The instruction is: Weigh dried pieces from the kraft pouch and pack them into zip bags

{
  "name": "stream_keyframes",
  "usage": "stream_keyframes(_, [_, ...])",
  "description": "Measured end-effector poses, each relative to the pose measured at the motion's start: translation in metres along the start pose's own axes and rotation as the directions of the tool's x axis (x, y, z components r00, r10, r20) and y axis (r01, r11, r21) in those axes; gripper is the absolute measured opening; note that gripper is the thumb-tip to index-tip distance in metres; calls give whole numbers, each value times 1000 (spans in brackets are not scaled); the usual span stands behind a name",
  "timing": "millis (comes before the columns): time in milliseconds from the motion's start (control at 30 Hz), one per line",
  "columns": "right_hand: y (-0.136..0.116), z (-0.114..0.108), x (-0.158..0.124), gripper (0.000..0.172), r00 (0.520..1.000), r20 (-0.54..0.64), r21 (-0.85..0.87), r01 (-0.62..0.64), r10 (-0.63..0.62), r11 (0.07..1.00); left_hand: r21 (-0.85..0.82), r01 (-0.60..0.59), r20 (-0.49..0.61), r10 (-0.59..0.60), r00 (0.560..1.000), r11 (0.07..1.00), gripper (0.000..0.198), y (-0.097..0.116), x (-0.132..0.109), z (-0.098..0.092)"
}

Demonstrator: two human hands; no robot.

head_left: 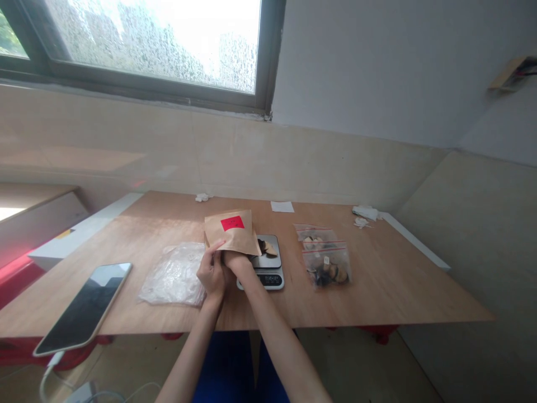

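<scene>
Head view: left hand [212,272] clenched on the lower edge of a kraft paper envelope [241,238] bearing a red label [232,223]. Envelope sits just beyond the grip, long axis tilting down rightward, its corner over a digital scale [268,279]. Right hand [237,263] lies nearer the scale, touching the envelope; fingers hidden, hold unclear. Brown-and-dark slices [267,248] rest on the scale's platform, just right of the grip.

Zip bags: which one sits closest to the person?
The clear red-striped zip bag at front, fuller of dark slices than the one behind.
</scene>
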State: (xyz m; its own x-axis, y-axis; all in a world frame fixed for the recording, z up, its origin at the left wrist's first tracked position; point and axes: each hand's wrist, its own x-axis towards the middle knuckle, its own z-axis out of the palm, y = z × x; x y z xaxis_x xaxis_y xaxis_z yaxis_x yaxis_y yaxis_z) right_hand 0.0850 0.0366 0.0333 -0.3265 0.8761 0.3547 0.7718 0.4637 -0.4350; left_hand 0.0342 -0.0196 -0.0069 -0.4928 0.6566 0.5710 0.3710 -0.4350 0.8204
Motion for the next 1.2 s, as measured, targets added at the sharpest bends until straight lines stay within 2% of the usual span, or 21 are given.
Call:
stream_keyframes(100, [0, -2, -14, 34, 997, 71, -29, -28, 30, 999, 21, -14, -3, 14, 1000, 1000, 24, -1, 0, 0])
stream_keyframes(200, [-2, -6, -28, 38, 995, 88, -44, -37, 41, 998, 54, -23, 2, 23, 1000, 998, 24, -2, 0, -1])
stream_keyframes(533, [-11, -14, -67, 40, 999, 43, -24, -1, 2, 1000, 67, -17, -4, 17, 1000, 998, 22, -2, 1, -2])
stream_keyframes(800, [-19, -22, -78, 33, 996, 22, -21, -80, 81, 997, 58, 6, -2, -6, 1000, 998, 22, -4, 0, -2])
stream_keyframes(1000, [-19, -29, -86, 33, 1000, 16, -23, -12, 12, 1000, 75, -3, -5, 3, 1000, 997, 22, -3, 0, -2])
stream_keyframes(1200, [-7, -28, -94, 37, 998, -15, 141, 57, -56, 988, 75, 6, -15, -5, 1000, 997, 23, -6, 0, -2])
